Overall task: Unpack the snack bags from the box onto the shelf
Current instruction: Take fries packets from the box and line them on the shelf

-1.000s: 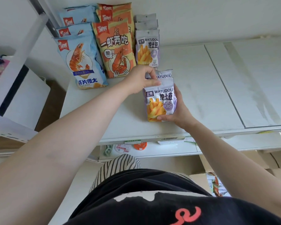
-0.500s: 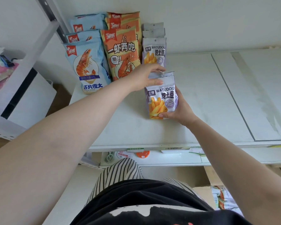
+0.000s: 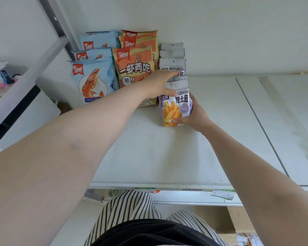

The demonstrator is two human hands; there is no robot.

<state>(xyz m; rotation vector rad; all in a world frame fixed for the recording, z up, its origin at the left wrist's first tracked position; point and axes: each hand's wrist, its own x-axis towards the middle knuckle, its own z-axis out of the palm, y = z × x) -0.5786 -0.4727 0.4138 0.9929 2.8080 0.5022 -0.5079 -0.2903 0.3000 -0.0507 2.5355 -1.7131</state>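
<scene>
White shelf (image 3: 212,139) lay bare to the right and toward its front edge, while its back-left corner was packed with upright rows of blue shrimp bags (image 3: 92,80), orange bags (image 3: 133,68) and purple potato-stick bags (image 3: 172,63) against the wall. The right hand (image 3: 194,115) had its grip closed round the bottom of a potato-stick bag (image 3: 175,105) standing at the front of the purple row, and the left hand (image 3: 157,84) pinched its top edge. Letting go early could, I judged, tip the light bag forward or push over the row behind.

three blue bags (image 3: 93,80), three orange bags (image 3: 134,68), five purple bags (image 3: 176,103)
</scene>
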